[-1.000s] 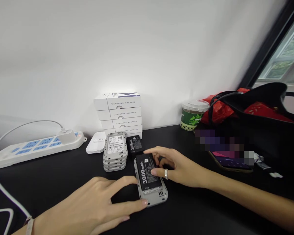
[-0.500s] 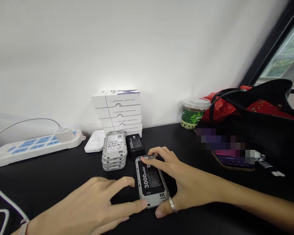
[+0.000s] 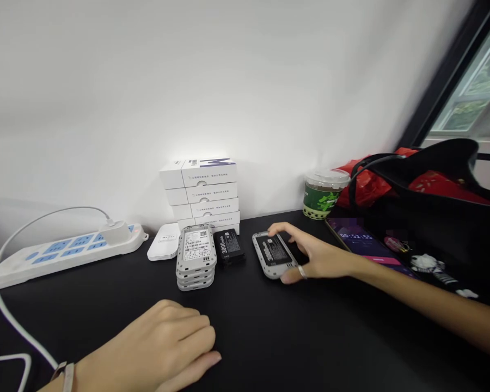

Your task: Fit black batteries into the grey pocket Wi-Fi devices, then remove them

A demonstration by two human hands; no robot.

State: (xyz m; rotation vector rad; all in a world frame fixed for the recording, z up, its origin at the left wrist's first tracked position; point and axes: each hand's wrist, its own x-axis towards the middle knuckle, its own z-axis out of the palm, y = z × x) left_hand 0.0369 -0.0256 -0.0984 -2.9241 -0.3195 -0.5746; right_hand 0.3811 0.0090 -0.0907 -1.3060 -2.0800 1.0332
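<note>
L→R: white power strip (image 3: 65, 256) w/ white plug (image 3: 115, 232) in it, white cable (image 3: 18, 335) looping down front of it. L hand (image 3: 163, 337) rests on black desk (image 3: 310, 337), relaxed, fingers loosely curled, holding nothing. Next, small white box (image 3: 163, 242), stack of grey units (image 3: 196, 256), loose black 3000mAh battery (image 3: 228, 246) just beside it, white cartons (image 3: 200, 190) behind.

Step in hand: R hand (image 3: 322, 258) grasps one grey unit (image 3: 274, 254) by its edges, right of stack, black battery panel up. Next move calls for a firm grip on that rim. Fingers hide unit's right end; can't tell if panel's latched.

Further R: plastic cup (image 3: 322, 193), phone (image 3: 363, 239) face up, black bag (image 3: 433, 218) cut off by frame, contents hidden.
</note>
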